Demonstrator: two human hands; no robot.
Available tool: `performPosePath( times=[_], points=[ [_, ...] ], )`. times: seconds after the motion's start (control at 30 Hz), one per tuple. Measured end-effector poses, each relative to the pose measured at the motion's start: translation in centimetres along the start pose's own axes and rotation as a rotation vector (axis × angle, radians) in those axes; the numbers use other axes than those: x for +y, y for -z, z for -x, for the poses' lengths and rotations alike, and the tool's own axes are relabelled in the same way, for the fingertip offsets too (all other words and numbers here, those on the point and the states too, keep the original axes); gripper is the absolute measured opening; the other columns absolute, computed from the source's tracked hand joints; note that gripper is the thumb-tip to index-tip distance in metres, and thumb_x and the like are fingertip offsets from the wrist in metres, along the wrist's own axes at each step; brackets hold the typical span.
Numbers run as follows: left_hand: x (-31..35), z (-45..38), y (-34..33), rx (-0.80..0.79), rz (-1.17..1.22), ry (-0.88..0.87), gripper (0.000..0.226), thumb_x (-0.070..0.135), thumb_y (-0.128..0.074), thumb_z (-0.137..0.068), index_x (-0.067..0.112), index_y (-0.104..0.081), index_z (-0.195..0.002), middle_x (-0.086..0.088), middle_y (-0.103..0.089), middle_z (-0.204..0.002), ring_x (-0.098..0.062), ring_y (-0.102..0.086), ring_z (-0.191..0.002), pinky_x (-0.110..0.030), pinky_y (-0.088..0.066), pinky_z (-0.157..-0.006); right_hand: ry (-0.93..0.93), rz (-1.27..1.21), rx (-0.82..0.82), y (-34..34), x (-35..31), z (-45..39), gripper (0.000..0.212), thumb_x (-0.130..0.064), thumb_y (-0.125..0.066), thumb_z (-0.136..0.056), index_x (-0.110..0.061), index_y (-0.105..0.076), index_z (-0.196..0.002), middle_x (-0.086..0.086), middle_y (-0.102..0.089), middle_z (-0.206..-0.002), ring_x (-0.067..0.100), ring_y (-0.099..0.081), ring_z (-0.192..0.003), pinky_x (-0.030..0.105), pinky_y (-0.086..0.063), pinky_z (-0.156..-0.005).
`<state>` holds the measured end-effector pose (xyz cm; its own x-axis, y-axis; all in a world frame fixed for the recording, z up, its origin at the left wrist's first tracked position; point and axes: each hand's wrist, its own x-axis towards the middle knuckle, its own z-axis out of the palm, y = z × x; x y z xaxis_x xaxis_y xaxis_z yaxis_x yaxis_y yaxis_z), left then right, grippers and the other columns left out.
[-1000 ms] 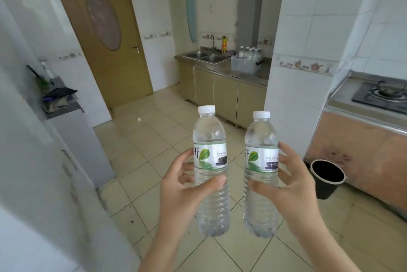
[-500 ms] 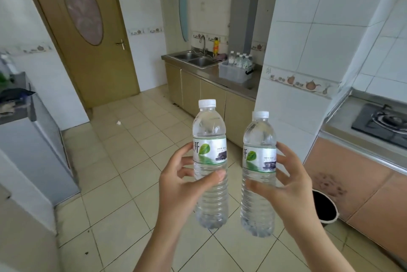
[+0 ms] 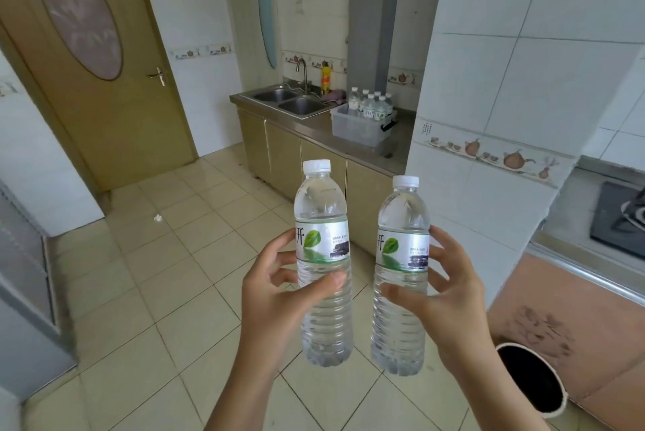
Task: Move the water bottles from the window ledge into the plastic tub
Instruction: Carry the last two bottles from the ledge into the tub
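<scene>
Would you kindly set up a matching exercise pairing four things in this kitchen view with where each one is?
Things:
1. left hand
2. plastic tub
3. yellow bottle
4. black bin

Places:
A. on the floor, lower right
B. behind the sink
C. wrapped around a water bottle
D. on the counter, right of the sink, with bottles inside

Pairs: 1-C, 2-D, 3-B, 4-A
</scene>
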<state>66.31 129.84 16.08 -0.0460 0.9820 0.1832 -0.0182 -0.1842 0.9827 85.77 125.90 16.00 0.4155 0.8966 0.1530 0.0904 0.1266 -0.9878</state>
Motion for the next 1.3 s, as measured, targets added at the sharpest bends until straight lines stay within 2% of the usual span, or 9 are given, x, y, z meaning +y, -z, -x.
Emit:
performPosePath(
  times=[0.13,0.53,0.6,0.7,0.83,1.0,1.07,1.23,1.3],
  points=[
    [-0.8,-8.2,-1.4,-0.015,-0.005,-0.027,0.068,0.035,-0.091,-0.043,0.046,-0.066,-0.106,0.008,-0.076,-0.099,-0.018,-0.069,-0.091,-0.033,-0.054,-0.080,0.006,0.000,0.030,-2.2,0.3,-7.2,0.093,0.002,-0.088,-0.053,-0.036,-0.049,-0.128,-0.012,-0.062,-0.113,0.003,-0.059,-0.102,0.026,-0.050,-0.074],
    [-5.2,-28.5,-7.9,0.014,-0.041,-0.042,0.076,0.032,-0.094,-0.046,0.041,-0.064,-0.115,0.013,-0.074,-0.101,-0.015,-0.069,-0.091,-0.024,-0.053,-0.075,0.041,-0.016,0.047,-6.6,2.6,-27.9,0.082,0.011,-0.083,-0.055,-0.047,-0.054,-0.104,-0.009,-0.064,-0.111,-0.005,-0.065,-0.089,0.030,-0.054,-0.077],
    [-6.3,-32.0,-9.4,0.029,-0.038,-0.034,0.077,0.034,-0.094,-0.045,0.041,-0.064,-0.115,0.013,-0.074,-0.101,-0.016,-0.069,-0.091,-0.025,-0.054,-0.075,0.055,-0.012,0.031,-7.0,3.5,-32.0,0.082,0.009,-0.084,-0.055,-0.054,-0.055,-0.100,-0.011,-0.064,-0.111,-0.006,-0.065,-0.089,0.026,-0.052,-0.074],
    [-7.6,-37.2,-11.8,0.047,-0.055,-0.036,0.077,0.032,-0.095,-0.046,0.040,-0.064,-0.116,0.012,-0.074,-0.101,-0.015,-0.069,-0.092,-0.026,-0.055,-0.077,0.087,0.023,0.005,-7.9,4.6,-38.4,0.085,0.005,-0.085,-0.055,-0.066,-0.055,-0.091,-0.014,-0.062,-0.114,-0.008,-0.062,-0.092,0.027,-0.050,-0.082],
    [-8.5,-43.9,-14.0,0.087,-0.088,-0.045,0.073,0.027,-0.095,-0.049,0.043,-0.063,-0.113,0.018,-0.073,-0.098,-0.008,-0.068,-0.085,-0.011,-0.050,-0.069,0.131,0.062,-0.066,-9.8,5.4,-46.6,0.083,0.002,-0.088,-0.052,-0.053,-0.054,-0.104,-0.015,-0.063,-0.111,-0.003,-0.060,-0.101,0.023,-0.046,-0.088],
    [-9.7,-51.8,-15.0,0.137,-0.098,-0.028,0.073,0.032,-0.092,-0.045,0.046,-0.063,-0.110,0.018,-0.073,-0.099,-0.010,-0.068,-0.085,-0.018,-0.052,-0.071,0.147,0.070,-0.107,-12.7,6.4,-54.8,0.085,0.003,-0.088,-0.051,-0.047,-0.052,-0.109,-0.016,-0.063,-0.111,-0.007,-0.057,-0.102,0.015,-0.041,-0.085],
    [-10.4,-54.9,-14.9,0.137,-0.092,-0.034,0.075,0.032,-0.092,-0.044,0.043,-0.064,-0.113,0.017,-0.073,-0.099,-0.012,-0.068,-0.085,-0.020,-0.052,-0.074,0.146,0.082,-0.115,-13.9,7.1,-57.8,0.088,0.002,-0.089,-0.049,-0.040,-0.053,-0.117,-0.015,-0.064,-0.111,-0.003,-0.059,-0.104,0.019,-0.043,-0.089],
    [-12.8,-63.0,-13.8,0.135,-0.110,-0.026,0.075,0.022,-0.095,-0.046,0.047,-0.065,-0.110,0.015,-0.074,-0.097,-0.011,-0.067,-0.082,-0.009,-0.049,-0.066,0.111,0.059,-0.121,-18.8,9.2,-64.9,0.091,0.003,-0.089,-0.048,-0.028,-0.054,-0.126,-0.007,-0.065,-0.114,0.008,-0.060,-0.108,0.034,-0.047,-0.098],
    [-13.9,-66.8,-13.0,0.101,-0.118,-0.026,0.075,0.018,-0.097,-0.047,0.047,-0.065,-0.108,0.015,-0.074,-0.097,-0.010,-0.067,-0.081,-0.012,-0.050,-0.066,0.089,0.046,-0.099,-21.2,9.9,-67.5,0.091,0.004,-0.089,-0.048,-0.029,-0.054,-0.125,-0.009,-0.065,-0.114,0.003,-0.059,-0.107,0.030,-0.046,-0.096]
  ],
)
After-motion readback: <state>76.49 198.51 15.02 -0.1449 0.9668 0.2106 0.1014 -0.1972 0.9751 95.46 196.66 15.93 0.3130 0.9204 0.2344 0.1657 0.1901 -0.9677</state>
